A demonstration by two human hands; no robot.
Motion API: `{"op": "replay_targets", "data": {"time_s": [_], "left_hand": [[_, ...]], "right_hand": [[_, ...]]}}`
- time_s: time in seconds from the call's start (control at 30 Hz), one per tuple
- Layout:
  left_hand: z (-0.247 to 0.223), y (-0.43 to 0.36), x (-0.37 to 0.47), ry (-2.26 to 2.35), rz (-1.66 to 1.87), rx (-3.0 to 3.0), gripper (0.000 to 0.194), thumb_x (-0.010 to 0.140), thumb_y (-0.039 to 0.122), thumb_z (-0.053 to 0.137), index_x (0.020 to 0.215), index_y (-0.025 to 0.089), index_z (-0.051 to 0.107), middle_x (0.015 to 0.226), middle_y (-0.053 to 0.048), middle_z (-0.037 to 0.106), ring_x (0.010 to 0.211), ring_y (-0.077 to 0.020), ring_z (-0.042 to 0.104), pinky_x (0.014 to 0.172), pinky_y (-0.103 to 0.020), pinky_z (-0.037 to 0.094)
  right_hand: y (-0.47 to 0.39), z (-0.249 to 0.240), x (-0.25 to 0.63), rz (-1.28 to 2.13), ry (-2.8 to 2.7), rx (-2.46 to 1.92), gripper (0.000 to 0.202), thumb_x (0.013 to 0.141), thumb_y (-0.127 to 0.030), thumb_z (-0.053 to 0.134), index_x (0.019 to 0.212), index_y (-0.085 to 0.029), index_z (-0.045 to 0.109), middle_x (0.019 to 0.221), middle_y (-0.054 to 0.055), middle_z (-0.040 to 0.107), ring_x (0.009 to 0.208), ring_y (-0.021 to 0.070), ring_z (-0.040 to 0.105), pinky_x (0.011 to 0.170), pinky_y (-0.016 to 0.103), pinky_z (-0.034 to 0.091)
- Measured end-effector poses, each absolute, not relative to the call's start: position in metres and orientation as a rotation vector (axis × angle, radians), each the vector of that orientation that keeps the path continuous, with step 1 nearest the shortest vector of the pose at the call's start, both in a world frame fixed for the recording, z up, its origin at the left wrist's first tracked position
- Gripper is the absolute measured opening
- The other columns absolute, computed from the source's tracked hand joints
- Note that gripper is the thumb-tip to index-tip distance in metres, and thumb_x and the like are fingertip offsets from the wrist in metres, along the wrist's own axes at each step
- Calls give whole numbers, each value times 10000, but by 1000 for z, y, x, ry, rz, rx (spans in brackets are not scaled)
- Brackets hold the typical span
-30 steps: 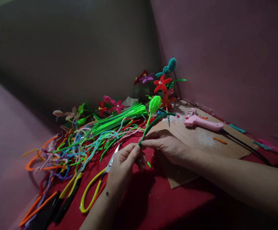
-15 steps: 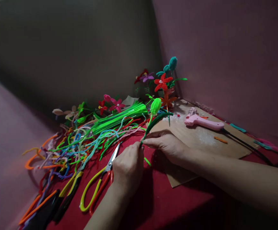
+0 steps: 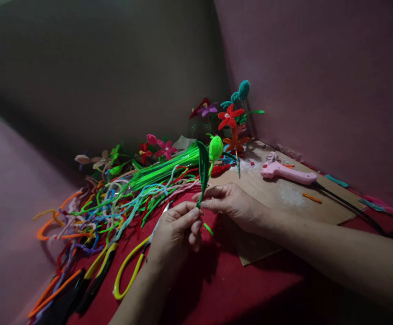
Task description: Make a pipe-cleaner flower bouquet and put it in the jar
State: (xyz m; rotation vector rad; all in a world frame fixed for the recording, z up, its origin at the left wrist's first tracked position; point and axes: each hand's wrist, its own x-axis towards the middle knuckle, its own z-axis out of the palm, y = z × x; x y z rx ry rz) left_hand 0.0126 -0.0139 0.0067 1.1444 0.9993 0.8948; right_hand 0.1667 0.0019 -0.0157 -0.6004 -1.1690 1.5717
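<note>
My left hand (image 3: 174, 230) pinches the lower end of a pipe cleaner flower between thumb and forefinger. Its lime green bud (image 3: 216, 148) points upward, and a dark green leaf (image 3: 203, 164) rises on the left of the stem. From the right, my right hand (image 3: 232, 201) closes its fingertips on the same stem, just above the left hand's grip. Scissors (image 3: 128, 266) with a yellow handle lie partly hidden under my left forearm. A short green pipe cleaner scrap (image 3: 208, 229) rests on the red cloth between the wrists.
A pink glue gun (image 3: 289, 174) with a black cord lies on a brown board (image 3: 267, 194) at right. Left are tangled pipe cleaners (image 3: 142, 198), a green bundle (image 3: 169, 167) and yellow-black pliers (image 3: 98, 275). Finished flowers (image 3: 230, 116) stand at the back by the walls.
The dark green leaf has swung from leaning right to standing upright, left of the bud. My left hand has turned, showing its fingers. The bud has shifted slightly left.
</note>
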Motion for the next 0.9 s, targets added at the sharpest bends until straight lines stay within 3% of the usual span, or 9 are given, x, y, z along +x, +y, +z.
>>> {"op": "replay_targets", "data": {"time_s": [0.1,0.2,0.3,0.4,0.53,0.73,0.9], "left_hand": [[4,-11,9,826,790,933,139,714,246,634,718,135,549,434,89,379,280,-6,218,236,-129,295],[4,-10,7,763,737,892,141,730,259,620,739,132,560,452,95,347,282,2,174,218,-116,259],[5,-13,10,924,771,1144,157,767,300,573,754,144,570,477,67,420,305,-29,302,279,-156,340],[2,-16,13,1235,958,1716,168,785,314,548,794,158,610,556,14,539,451,-80,478,455,-199,422],[-7,-16,13,1388,1085,2229,117,758,265,570,818,185,631,586,17,552,505,-88,485,527,-208,387],[2,-18,13,1303,973,1708,169,792,320,537,742,166,581,517,40,498,424,-76,446,416,-189,358],[7,-17,12,1167,923,1396,155,758,297,592,762,144,573,512,36,533,378,-59,449,352,-157,352]], "right_hand": [[3,-16,168,1615,-1186,-506,173,651,-269,684,784,-163,715,721,13,649,768,148,556,813,315,379],[3,-16,169,1647,-1217,-485,148,668,-281,670,729,-153,710,723,23,654,797,156,565,839,320,368],[3,-17,168,1612,-1178,-548,117,666,-256,667,679,-142,691,682,8,630,708,130,539,763,294,377],[3,-19,167,1517,-1154,-646,115,665,-251,665,644,-138,672,648,-10,596,634,105,489,695,274,367],[4,-22,165,1508,-1153,-676,140,669,-273,663,689,-136,683,700,8,614,672,119,506,682,273,371],[0,-18,165,1545,-1212,-652,145,698,-269,635,775,-167,703,572,-29,525,547,89,419,580,249,337],[1,-15,168,1458,-1309,-654,110,712,-195,599,663,-169,694,625,-22,542,602,95,431,624,257,335]]}}
